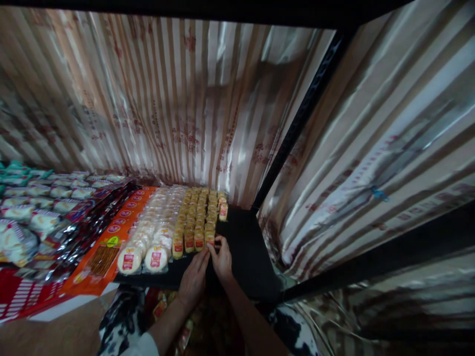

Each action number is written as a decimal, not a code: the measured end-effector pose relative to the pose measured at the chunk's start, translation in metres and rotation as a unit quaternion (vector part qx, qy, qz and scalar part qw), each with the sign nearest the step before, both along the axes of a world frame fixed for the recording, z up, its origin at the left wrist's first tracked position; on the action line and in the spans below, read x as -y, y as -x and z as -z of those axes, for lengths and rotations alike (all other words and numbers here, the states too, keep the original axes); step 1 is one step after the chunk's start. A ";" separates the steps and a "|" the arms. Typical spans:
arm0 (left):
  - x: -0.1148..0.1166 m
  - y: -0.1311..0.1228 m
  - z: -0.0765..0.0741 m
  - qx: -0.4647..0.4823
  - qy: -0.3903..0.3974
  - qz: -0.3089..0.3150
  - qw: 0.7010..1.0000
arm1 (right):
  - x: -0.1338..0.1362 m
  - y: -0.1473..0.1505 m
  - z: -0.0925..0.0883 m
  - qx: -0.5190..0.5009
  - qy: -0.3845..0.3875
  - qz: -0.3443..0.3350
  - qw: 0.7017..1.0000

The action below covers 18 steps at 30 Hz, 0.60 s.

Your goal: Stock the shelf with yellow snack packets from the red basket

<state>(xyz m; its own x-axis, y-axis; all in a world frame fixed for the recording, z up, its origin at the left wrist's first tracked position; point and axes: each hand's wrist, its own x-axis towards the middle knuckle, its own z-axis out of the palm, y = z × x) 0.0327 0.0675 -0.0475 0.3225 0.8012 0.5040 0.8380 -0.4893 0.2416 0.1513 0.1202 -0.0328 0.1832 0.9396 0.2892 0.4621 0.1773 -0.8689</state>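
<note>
Rows of small yellow wrapped cakes (200, 212) lie on a black shelf (248, 252). My right hand (222, 259) pinches the nearest packet of the rightmost row at the front edge. My left hand (193, 279) lies beside it, fingers stretched toward the same front packets and touching my right hand. Left of the yellow rows lie rows of white round cakes (156, 232) with red labels.
Orange packets (111, 242) and dark glossy packets (89, 222) lie further left, then white and green snack bags (33, 207). Striped shiny foil sheeting (166, 109) lines the back and right walls. A black frame post (297, 123) stands at the corner.
</note>
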 end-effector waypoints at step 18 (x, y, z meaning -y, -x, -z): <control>-0.009 -0.019 -0.005 0.020 0.037 -0.028 0.999 | -0.001 -0.008 0.003 -0.047 -0.020 -0.058 0.997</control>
<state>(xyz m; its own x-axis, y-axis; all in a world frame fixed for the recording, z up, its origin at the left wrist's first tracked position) 0.0518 0.0770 -0.0427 0.2571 0.8526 0.4549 0.8524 -0.4219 0.3090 0.1590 0.1209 -0.0357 0.1018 0.9444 0.3126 0.3530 0.2595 -0.8989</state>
